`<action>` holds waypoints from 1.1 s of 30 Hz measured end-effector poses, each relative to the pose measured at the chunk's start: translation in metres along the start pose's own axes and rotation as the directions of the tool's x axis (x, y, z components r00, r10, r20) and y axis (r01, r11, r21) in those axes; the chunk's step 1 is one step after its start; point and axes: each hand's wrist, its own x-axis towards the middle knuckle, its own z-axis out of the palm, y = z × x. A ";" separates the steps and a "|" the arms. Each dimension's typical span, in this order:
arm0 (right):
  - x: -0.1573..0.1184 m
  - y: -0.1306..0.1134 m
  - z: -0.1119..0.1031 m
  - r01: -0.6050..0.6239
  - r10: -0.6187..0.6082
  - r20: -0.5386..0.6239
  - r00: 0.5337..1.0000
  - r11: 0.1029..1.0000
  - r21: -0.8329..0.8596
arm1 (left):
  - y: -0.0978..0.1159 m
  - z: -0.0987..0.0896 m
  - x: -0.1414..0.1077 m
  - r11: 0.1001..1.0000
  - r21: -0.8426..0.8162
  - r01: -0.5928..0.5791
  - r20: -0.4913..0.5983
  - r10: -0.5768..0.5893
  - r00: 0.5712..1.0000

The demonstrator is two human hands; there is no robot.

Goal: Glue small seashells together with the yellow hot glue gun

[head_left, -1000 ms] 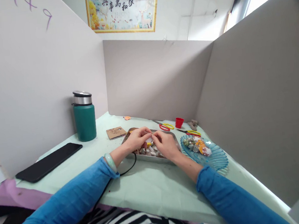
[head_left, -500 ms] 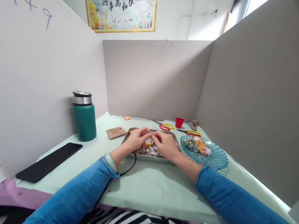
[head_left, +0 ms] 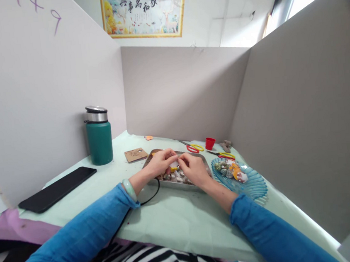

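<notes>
Above a shallow metal tray (head_left: 180,186), my left hand (head_left: 163,162) and my right hand (head_left: 192,167) meet with their fingertips close together. Both are closed in a pinch. Between them shows a small white and yellow piece (head_left: 174,167), too small and too covered by fingers to name. My left fingers hold it from the left side, and my right thumb and forefinger pinch at its right edge. Under my hands, white and brown bits (head_left: 182,177) lie in the tray.
Right of the tray is a blue glass plate (head_left: 255,185) with small orange, white and green pieces. Behind lie two pairs of scissors (head_left: 195,148) and a red cup (head_left: 210,143). A green flask (head_left: 99,141), a black phone-like slab (head_left: 59,189) and a brown card (head_left: 136,154) stand left. Grey panels enclose the table.
</notes>
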 end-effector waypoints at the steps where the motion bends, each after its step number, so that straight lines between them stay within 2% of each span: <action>1: 0.000 0.000 0.000 0.002 -0.002 -0.001 1.000 1.000 0.000 | 0.000 0.000 0.000 1.000 0.002 -0.003 -0.001 0.003 1.000; 12: 0.001 0.001 0.001 0.002 -0.003 0.022 1.000 0.999 0.042 | -0.008 -0.001 0.001 0.998 0.064 -0.015 -0.055 0.018 0.998; 27: 0.000 0.004 0.004 -0.001 0.001 0.025 1.000 1.000 0.025 | -0.004 0.000 0.001 1.000 0.028 -0.002 -0.025 0.003 1.000; 33: 0.000 0.006 0.005 -0.001 0.001 0.027 1.000 1.000 0.024 | -0.006 0.000 0.001 0.999 0.030 0.010 -0.046 -0.009 0.999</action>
